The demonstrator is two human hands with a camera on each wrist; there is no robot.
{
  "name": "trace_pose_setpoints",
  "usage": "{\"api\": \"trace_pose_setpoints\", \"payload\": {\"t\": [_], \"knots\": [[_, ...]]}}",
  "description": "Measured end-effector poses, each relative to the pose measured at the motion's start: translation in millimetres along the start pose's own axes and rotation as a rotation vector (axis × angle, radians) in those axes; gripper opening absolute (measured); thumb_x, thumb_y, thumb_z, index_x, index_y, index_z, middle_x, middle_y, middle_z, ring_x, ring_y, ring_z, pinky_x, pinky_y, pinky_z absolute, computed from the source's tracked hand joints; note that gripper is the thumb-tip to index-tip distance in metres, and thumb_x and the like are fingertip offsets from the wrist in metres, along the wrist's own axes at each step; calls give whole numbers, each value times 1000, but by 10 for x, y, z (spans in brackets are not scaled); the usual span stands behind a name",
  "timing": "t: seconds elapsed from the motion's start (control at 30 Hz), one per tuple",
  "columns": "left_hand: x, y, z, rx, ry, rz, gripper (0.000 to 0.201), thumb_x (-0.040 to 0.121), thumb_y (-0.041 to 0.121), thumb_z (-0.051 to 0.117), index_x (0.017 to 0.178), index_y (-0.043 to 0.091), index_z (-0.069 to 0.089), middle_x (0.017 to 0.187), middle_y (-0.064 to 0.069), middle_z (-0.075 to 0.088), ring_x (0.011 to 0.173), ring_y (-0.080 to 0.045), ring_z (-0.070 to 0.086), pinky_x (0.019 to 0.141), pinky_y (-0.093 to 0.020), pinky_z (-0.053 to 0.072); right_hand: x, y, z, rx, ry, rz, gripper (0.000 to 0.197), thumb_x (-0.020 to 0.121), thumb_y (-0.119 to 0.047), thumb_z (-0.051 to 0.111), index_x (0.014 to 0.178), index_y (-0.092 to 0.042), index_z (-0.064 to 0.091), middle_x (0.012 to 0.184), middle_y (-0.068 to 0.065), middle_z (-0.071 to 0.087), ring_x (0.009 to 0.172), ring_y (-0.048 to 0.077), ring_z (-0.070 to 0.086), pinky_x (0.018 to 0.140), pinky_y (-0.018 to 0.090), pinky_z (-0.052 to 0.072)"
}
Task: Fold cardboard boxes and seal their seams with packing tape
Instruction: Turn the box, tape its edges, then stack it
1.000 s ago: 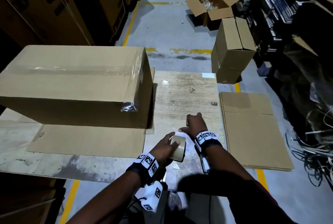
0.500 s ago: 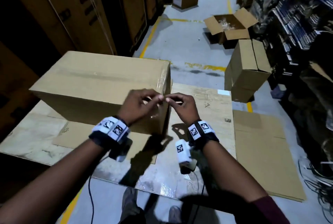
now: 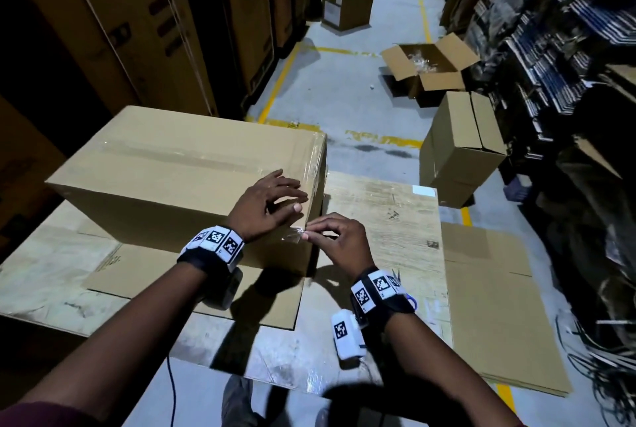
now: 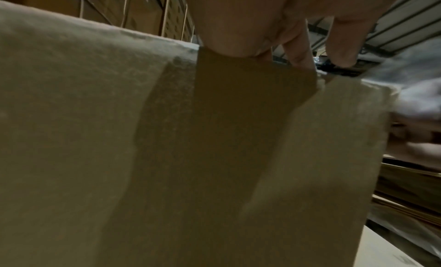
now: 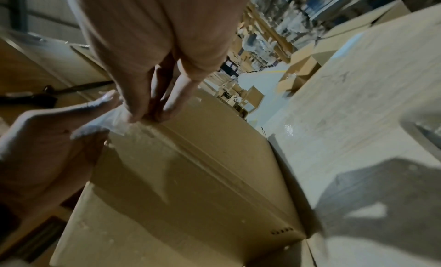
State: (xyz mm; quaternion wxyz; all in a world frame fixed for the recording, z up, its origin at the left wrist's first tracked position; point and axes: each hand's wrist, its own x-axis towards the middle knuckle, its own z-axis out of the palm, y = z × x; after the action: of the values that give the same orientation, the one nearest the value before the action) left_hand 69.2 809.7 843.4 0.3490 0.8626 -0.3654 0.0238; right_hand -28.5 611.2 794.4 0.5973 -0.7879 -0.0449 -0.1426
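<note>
Head view: left hand (image 3: 266,201) is lying flat, fingers spread, on the taped box (image 3: 165,165); right hand (image 3: 339,241) is pinching the tape end (image 3: 294,233) at the box's near corner. Top seam is looking sealed, and only this loose end is awaiting pressing.

free: bare table (image 3: 385,206) right of box | blocked: big box (image 3: 165,165) left, flat cardboard (image 3: 192,282) beneath

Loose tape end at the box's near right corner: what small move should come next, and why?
Probably press it flat. The right hand pinches a crumpled clear tape end that stands off the corner of the big box, while the left hand lies flat on the taped top edge beside it. Laying the end down onto the side face would likely finish that seam.
</note>
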Motion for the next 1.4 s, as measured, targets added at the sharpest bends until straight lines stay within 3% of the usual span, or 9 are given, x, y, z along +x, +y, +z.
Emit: {"api": "trace_pose_setpoints", "payload": {"t": [0.27,0.43,0.5,0.63,0.8,0.9,1.2,1.33,1.4], "knots": [[-64,-68,73,113,-57,45,74,76,69,67,137,27,60,150,3,48,148,-19,29,116,-37,34,25,102,134,-230,54,-98,18,71,-5,90,70,-11,72,79,-1,68,71,2,63,65,11,45],[-92,-32,140,241,-77,69,85,72,61,76,145,23,51,161,-2,32,152,-23,21,116,-37,30,201,44,-132,-454,-342,-45,19,78,4,74,87,-12,79,89,4,74,83,21,67,78,29,52],[-70,-35,149,272,-113,74,91,72,55,81,149,21,46,163,-5,28,152,-26,19,118,-37,25,382,-24,-290,-493,-245,-78,28,79,4,63,93,-14,80,93,5,75,93,25,64,85,37,54],[-34,-74,131,420,-249,124,99,75,55,79,155,18,33,162,-10,30,148,-34,29,119,-50,26,965,-159,-358,-531,34,-239,26,81,-9,59,100,-13,77,99,4,72,105,29,57,91,42,49],[-94,-47,100,468,-287,156,95,82,56,72,156,14,30,163,-9,28,147,-32,32,118,-50,28,1852,-137,-116,-789,-271,-48,64,93,-45,67,148,-18,51,161,16,34,152,38,18,122,51,21],[-188,-38,84,527,-291,120,84,91,61,55,157,17,27,164,-3,26,148,-26,30,118,-50,28,2013,-92,61,-915,-417,77,84,95,-62,54,161,-20,24,165,16,21,153,34,12,122,47,19],[-555,21,-370,553,-55,309,63,94,74,38,144,39,50,147,18,51,134,-16,51,109,-73,23,1688,-147,230,-601,-247,207,67,99,-56,52,156,-23,38,140,10,40,136,24,25,112,42,27],[-115,77,-636,448,-13,306,56,93,73,38,135,42,58,134,22,61,123,-11,60,111,-74,17,1936,86,96,-539,-273,370,39,95,-73,37,107,-43,58,124,2,58,122,26,44,100,43,31],[223,24,-672,409,21,242,55,90,71,46,134,41,59,132,20,63,123,-13,59,116,-69,10,1974,130,-39,-373,-208,464,53,90,-83,39,118,-44,62,148,1,51,139,29,44,115,47,28]]}}
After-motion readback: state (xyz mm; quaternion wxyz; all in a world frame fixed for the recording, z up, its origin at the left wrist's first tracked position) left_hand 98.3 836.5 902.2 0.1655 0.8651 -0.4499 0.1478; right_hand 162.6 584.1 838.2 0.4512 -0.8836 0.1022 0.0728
